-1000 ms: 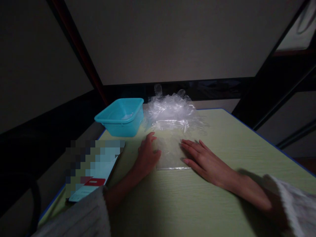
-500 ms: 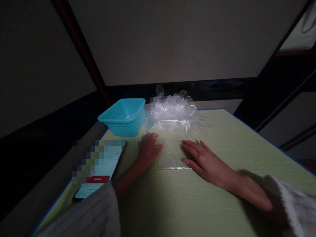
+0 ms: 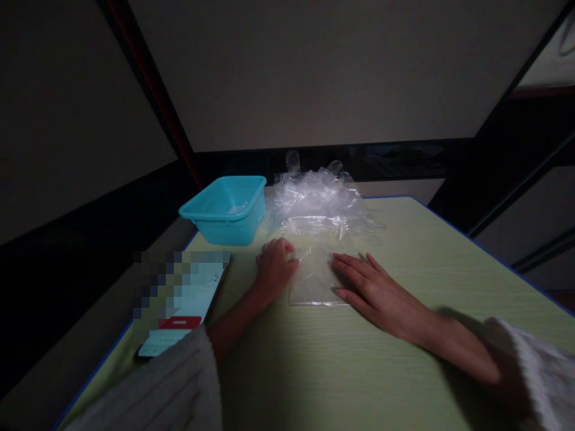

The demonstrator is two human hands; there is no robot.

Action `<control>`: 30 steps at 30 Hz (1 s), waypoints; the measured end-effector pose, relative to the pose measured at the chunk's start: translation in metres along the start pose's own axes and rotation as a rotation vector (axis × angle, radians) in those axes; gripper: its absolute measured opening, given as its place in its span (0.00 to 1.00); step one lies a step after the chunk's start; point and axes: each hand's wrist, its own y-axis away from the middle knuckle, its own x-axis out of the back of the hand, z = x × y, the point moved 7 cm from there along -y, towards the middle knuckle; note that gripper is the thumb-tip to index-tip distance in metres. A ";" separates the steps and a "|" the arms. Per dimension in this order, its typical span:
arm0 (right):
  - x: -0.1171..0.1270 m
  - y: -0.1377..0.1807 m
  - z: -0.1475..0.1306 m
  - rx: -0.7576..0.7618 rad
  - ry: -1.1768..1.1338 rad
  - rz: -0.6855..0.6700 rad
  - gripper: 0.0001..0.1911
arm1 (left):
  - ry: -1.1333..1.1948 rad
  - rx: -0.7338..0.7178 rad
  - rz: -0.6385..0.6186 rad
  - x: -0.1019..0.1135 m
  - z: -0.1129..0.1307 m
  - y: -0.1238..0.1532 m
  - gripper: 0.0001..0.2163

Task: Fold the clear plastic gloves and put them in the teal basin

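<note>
A thin clear plastic glove (image 3: 314, 284) lies flat on the table, its straight shiny edge toward me. My left hand (image 3: 276, 269) is at its left side, fingers curled in and thumb closed toward them on a raised bit of the film. My right hand (image 3: 372, 290) rests palm down on the glove's right side, fingers stretched out. Just beyond is a loose heap of clear plastic gloves (image 3: 318, 194), with some finger shapes standing up at the back.
A turquoise plastic basket (image 3: 227, 230) stands at the back left, with something pale inside. In front of it lies a phone (image 3: 197, 293) with a lit screen, partly pixelated. The pale table (image 3: 359, 383) has a blue edge, and a panel wall rises behind it.
My left fingers have shifted slightly, and a bit of film beside the left thumb now stands up more. My right hand stays flat. The view has moved a little.
</note>
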 end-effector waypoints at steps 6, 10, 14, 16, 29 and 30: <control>0.001 0.000 0.000 0.007 0.000 0.016 0.25 | 0.180 -0.037 0.003 -0.002 0.003 -0.002 0.14; 0.000 0.000 -0.001 0.006 0.003 0.010 0.25 | 0.294 -0.070 -0.009 -0.005 0.004 -0.002 0.18; -0.001 0.000 -0.001 0.006 -0.003 0.006 0.25 | 0.362 -0.086 -0.022 -0.007 0.005 -0.002 0.18; -0.001 0.000 -0.001 0.005 -0.010 0.008 0.25 | 0.375 -0.098 -0.024 -0.008 0.005 -0.003 0.20; 0.001 -0.001 0.000 -0.024 0.043 -0.018 0.25 | 0.046 -0.401 0.065 0.013 0.022 0.023 0.15; 0.000 -0.001 0.000 -0.024 0.047 -0.025 0.25 | -0.065 -0.489 0.057 0.012 0.027 0.031 0.13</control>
